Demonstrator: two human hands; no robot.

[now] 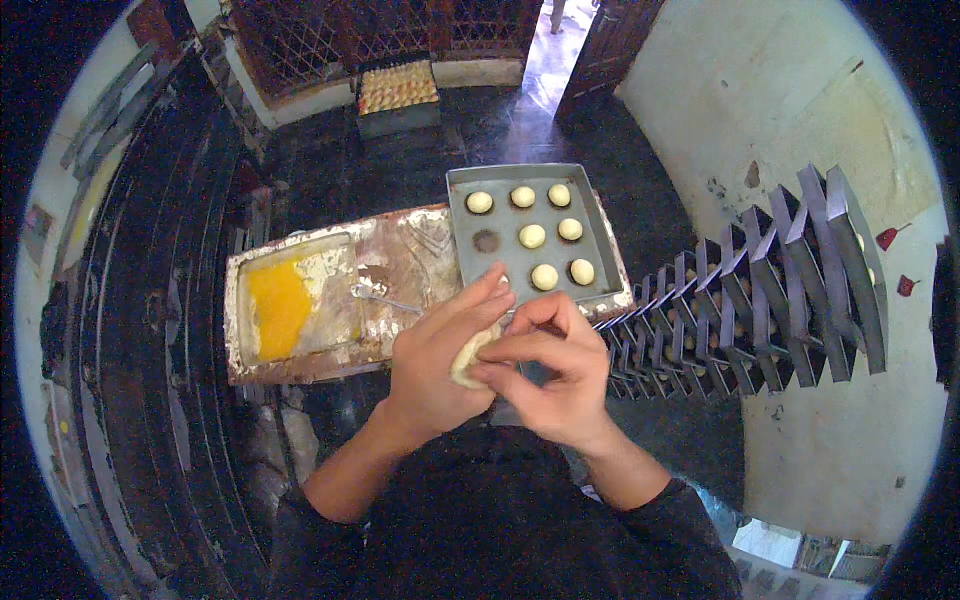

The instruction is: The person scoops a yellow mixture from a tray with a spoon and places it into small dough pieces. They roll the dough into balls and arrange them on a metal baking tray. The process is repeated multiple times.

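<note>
My left hand [432, 352] cups a flattened piece of pale dough [466, 364] against its palm, fingers stretched toward the tray. My right hand [560, 372] has its thumb and fingers pinched at the dough's edge. Whatever lies inside the dough is hidden. Just beyond both hands is a grey metal tray [597, 220], where several smooth pale dough balls [532, 236] sit spaced apart. Among them is one dark brown round lump [486, 241]. Left of the tray, a metal utensil with a thin handle [388, 299] rests on the worn, flour-spotted table [405, 240].
At the table's left end, a shallow pan [345, 238] holds a bright yellow spread [278, 308]. A tall leaning stack of metal trays [740, 290] stands close on my right. By the far wall is a box-like tray of baked pieces [398, 88], left of an open door [612, 55].
</note>
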